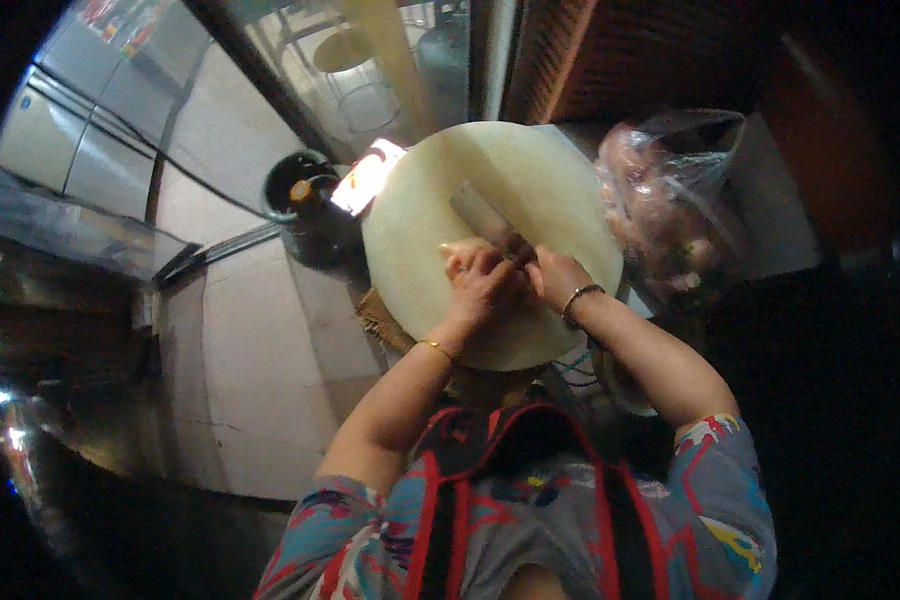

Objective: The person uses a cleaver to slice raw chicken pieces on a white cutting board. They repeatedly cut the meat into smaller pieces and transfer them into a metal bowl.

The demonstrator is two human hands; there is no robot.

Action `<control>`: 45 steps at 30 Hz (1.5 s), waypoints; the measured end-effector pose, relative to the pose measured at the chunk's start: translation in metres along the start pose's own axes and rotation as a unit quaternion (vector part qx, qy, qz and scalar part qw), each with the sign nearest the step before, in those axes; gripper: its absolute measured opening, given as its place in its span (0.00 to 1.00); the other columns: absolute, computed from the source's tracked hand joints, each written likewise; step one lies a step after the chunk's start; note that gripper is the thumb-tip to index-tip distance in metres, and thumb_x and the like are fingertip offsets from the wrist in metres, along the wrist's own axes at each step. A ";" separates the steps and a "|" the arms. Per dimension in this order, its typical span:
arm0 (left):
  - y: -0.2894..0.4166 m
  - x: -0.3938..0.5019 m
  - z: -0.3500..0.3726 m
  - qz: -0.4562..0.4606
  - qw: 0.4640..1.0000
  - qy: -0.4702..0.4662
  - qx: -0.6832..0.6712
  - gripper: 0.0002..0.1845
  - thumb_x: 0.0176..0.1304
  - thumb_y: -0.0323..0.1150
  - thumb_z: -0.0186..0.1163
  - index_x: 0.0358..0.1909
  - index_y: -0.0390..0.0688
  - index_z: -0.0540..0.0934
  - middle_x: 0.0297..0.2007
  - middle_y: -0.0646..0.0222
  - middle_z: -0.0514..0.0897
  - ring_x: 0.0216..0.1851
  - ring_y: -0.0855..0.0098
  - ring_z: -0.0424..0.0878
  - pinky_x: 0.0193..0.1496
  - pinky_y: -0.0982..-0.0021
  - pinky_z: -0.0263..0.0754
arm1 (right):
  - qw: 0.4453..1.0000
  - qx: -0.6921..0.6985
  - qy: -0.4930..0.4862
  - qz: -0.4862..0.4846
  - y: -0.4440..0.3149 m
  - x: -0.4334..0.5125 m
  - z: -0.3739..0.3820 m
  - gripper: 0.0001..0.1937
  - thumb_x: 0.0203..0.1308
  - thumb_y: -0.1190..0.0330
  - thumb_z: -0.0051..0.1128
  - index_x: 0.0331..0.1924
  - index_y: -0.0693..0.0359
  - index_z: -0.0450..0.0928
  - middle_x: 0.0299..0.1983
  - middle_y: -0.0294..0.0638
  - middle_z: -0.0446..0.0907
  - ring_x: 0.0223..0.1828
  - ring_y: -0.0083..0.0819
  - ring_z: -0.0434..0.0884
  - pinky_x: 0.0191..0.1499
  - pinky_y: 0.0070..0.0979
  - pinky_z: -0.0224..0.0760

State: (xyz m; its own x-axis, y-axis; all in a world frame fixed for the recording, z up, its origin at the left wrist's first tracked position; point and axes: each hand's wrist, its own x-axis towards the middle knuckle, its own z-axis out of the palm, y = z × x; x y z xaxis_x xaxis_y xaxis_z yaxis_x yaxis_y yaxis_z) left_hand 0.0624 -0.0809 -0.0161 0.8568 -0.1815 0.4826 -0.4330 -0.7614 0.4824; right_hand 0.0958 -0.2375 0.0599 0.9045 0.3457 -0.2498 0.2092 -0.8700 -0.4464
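Note:
A broad-bladed cleaver (487, 217) lies across the round, pale cutting board (427, 172), its blade slanting up and left. My right hand (562, 277) is closed around its handle. Close beside it, my left hand (481, 281) grips a pale pinkish piece of raw meat (456, 249) against the board. The fingers cover most of the piece, so its full shape is hidden. Both hands nearly meet at the cleaver's handle end, where the contact between fingers and blade is too blurred to tell.
To the right stands a clear plastic bag (664, 199) of what looks like raw meat. A glaring bright object (367, 178) sits at the board's left edge, beside a dark round container (300, 184). Beyond are a glass panel, a stool (343, 51) and a tiled floor (255, 330).

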 end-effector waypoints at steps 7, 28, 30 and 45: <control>0.007 -0.002 -0.016 0.008 1.000 -0.003 -0.015 0.14 0.45 0.34 0.58 0.37 0.53 0.75 0.41 0.69 0.71 0.46 0.63 0.66 0.51 0.57 0.51 | 0.999 -0.006 0.027 0.028 0.026 -0.031 -0.018 0.12 0.54 0.62 0.47 0.35 0.63 0.68 0.25 0.58 0.74 0.31 0.56 0.74 0.34 0.43 0.67; 0.001 -0.005 -0.017 0.004 0.999 -0.029 0.038 0.19 0.44 0.40 0.57 0.42 0.54 0.73 0.43 0.68 0.70 0.48 0.65 0.65 0.50 0.52 0.49 | 1.000 0.021 0.001 0.015 0.001 -0.070 -0.017 0.11 0.53 0.68 0.47 0.37 0.66 0.66 0.25 0.58 0.74 0.30 0.57 0.73 0.33 0.45 0.65; 0.003 -0.004 -0.018 -0.002 1.000 -0.017 0.008 0.19 0.46 0.38 0.57 0.44 0.55 0.73 0.43 0.68 0.69 0.48 0.64 0.65 0.50 0.52 0.48 | 0.999 0.030 0.008 0.017 -0.002 -0.056 -0.009 0.15 0.52 0.68 0.47 0.44 0.64 0.65 0.26 0.59 0.74 0.31 0.57 0.73 0.34 0.45 0.65; -0.001 -0.004 -0.015 0.024 0.997 -0.018 0.065 0.17 0.42 0.36 0.56 0.39 0.52 0.74 0.41 0.69 0.72 0.47 0.65 0.66 0.48 0.55 0.51 | 0.997 0.004 -0.020 0.077 -0.042 0.000 0.001 0.15 0.54 0.66 0.46 0.44 0.63 0.65 0.52 0.58 0.64 0.42 0.52 0.73 0.45 0.41 0.67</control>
State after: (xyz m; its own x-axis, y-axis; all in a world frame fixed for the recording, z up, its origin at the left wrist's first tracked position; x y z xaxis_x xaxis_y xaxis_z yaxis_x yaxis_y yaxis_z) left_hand 0.0554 -0.0702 -0.0071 0.8461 -0.2400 0.4759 -0.4363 -0.8248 0.3596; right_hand 0.0868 -0.2010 0.0775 0.9102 0.2223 -0.3495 0.0659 -0.9107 -0.4077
